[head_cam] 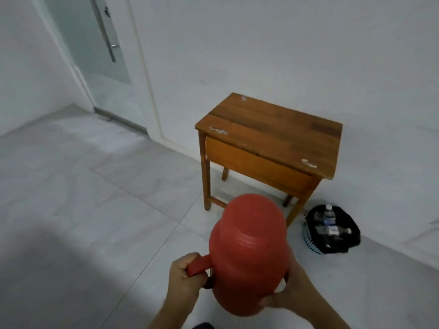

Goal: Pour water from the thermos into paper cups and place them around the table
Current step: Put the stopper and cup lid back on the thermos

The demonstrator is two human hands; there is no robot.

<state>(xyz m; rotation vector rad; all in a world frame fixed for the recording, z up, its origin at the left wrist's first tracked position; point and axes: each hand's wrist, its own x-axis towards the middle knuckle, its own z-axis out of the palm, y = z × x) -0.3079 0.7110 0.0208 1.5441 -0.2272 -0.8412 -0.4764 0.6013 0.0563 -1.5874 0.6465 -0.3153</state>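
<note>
1. The red thermos (249, 252) is in the air in front of me, upright with a slight tilt, above the tiled floor (95, 198) and well short of the tabletop (273, 129).
2. My left hand (187, 274) is curled around the side handle (198, 263), fingers closed on it.
3. My right hand (282, 293) cups the lower right side of the body; its fingers wrap the wall near the base, though their tips are hidden behind the thermos.
4. Handling judgement: the shell looks like rigid, smooth plastic, so it should not deform but may slip under a bare palm. A filled vessel of this bulk is likely heavy, and a liner of this kind may be fragile; set it down gently.
5. Recommended hold: carry load on the handle, steady at the base with the other hand. The domed cap (251, 210) is on and must come off before pouring.
6. No paper cups are visible. A dark bag of bottles (332, 230) sits on the floor beside the table leg.
</note>
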